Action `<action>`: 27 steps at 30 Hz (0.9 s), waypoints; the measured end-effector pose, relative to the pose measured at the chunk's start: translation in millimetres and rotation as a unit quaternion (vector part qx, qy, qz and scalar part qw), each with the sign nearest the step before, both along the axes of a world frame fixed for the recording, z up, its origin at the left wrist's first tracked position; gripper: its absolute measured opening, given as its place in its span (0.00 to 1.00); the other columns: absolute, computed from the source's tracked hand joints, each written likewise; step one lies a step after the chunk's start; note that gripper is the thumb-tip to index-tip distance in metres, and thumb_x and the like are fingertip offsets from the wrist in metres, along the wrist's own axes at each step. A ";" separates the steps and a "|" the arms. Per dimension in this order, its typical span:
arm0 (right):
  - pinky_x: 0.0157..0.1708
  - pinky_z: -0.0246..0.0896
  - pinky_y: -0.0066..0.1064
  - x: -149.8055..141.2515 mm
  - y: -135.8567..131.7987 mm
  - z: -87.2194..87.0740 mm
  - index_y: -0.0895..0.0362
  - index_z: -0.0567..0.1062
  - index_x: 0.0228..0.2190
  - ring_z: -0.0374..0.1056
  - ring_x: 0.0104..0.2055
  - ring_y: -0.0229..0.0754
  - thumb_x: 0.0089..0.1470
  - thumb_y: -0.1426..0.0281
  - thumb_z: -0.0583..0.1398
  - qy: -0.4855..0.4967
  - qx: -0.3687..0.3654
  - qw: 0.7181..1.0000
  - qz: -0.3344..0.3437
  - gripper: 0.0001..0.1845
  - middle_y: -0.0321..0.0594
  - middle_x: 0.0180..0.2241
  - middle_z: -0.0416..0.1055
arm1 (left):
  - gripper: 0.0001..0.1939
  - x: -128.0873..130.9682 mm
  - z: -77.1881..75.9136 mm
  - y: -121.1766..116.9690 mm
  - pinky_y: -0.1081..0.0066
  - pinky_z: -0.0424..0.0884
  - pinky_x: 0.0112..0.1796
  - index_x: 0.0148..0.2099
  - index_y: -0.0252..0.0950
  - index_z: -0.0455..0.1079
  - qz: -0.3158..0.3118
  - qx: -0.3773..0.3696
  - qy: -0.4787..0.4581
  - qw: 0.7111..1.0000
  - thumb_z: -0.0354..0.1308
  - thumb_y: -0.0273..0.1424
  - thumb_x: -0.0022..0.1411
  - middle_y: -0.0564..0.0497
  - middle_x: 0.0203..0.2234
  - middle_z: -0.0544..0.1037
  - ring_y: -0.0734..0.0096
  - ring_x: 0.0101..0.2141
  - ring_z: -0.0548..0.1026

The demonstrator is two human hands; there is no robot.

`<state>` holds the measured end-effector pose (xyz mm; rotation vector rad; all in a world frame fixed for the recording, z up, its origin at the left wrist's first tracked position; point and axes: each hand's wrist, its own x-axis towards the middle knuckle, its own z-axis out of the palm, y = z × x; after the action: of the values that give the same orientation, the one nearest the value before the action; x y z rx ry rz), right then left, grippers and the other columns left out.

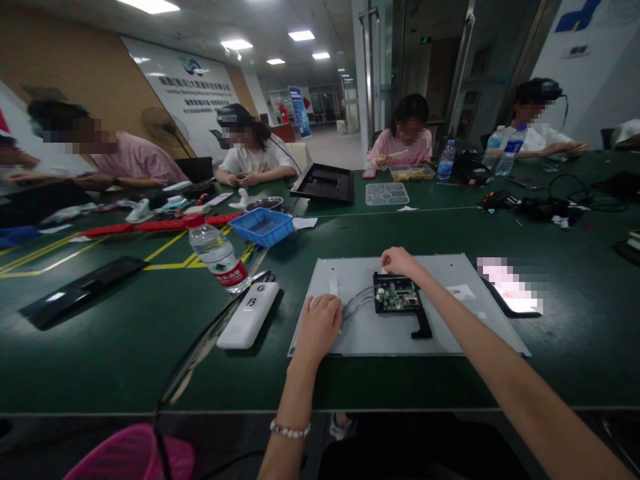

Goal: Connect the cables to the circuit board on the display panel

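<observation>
A light grey flat panel, like the back of a display, lies on the green table in front of me. On it sits a green circuit board in a black plastic bracket, with grey cables leading left. My left hand rests on the panel's left part beside the cable ends, fingers lying on the surface with nothing visible in them. At the bracket's top left edge, the fingertips of my right hand are pinched together. A small white bit shows beneath them; what they hold is unclear.
Left of the panel lie a white power bank, black cables and a water bottle. A phone is on the right. Beyond stand a blue tray and a black casing. Several people sit around the table.
</observation>
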<state>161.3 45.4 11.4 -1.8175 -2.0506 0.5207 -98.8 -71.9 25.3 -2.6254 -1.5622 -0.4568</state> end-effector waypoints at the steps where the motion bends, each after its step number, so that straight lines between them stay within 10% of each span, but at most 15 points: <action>1: 0.35 0.61 0.23 6.8 -1.1 2.3 0.57 0.78 0.29 0.72 0.35 0.39 0.43 0.77 0.61 0.007 0.009 1.000 -0.008 0.09 0.40 0.32 0.77 | 0.12 -0.3 -0.2 -0.1 0.53 0.54 0.55 0.42 0.39 0.69 0.001 -0.001 0.000 1.000 0.44 0.28 0.65 0.47 0.43 0.74 0.62 0.47 0.69; 12: 0.37 0.63 0.28 108.5 -48.8 -16.1 0.58 0.77 0.33 0.72 0.36 0.41 0.46 0.73 0.60 0.043 0.050 0.989 -0.129 0.10 0.41 0.32 0.77 | 0.12 1.1 -0.9 2.4 0.53 0.54 0.55 0.45 0.39 0.69 0.010 0.012 -0.018 1.000 0.44 0.29 0.66 0.47 0.44 0.74 0.62 0.47 0.69; 20: 0.48 0.58 0.31 107.2 -62.1 -24.9 0.58 0.76 0.40 0.67 0.46 0.43 0.50 0.71 0.58 0.009 0.128 0.985 -0.119 0.14 0.45 0.43 0.72 | 0.13 10.5 12.2 10.6 0.54 0.54 0.56 0.49 0.38 0.68 0.007 0.046 -0.056 0.997 0.46 0.30 0.66 0.47 0.47 0.73 0.61 0.49 0.68; 27: 0.42 0.60 0.31 94.7 -76.5 -19.9 0.57 0.77 0.37 0.69 0.42 0.45 0.51 0.66 0.59 -0.074 0.080 0.989 -0.099 0.12 0.46 0.39 0.73 | 0.16 69.5 45.5 43.6 0.63 0.64 0.51 0.55 0.37 0.63 -0.118 -0.003 -0.156 0.981 0.46 0.31 0.66 0.47 0.49 0.70 0.65 0.49 0.69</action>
<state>256.0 -31.1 -8.5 -1.9839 -1.9135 0.1652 -29.4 -28.3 70.8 -2.8675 -1.3205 -0.9193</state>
